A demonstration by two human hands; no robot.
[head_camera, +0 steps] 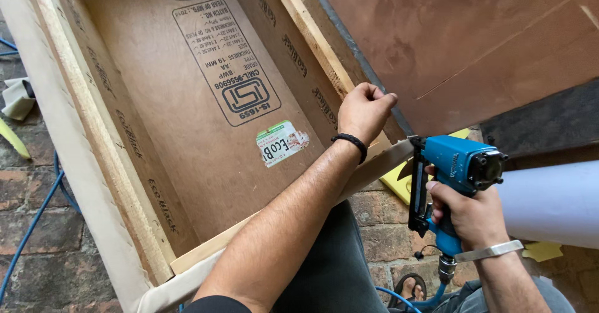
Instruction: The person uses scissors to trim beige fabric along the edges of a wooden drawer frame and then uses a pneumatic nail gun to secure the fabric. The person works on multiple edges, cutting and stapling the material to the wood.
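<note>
Brick paving underlies a workshop scene. Nearest, the right hand clenches the grip of a blue pneumatic stapler, its nose set against the fabric-wrapped corner of a plywood box frame. Beyond it, the left hand pinches the cloth taut over the wooden rim; keeping it tight and fingers clear should serve best.
</note>
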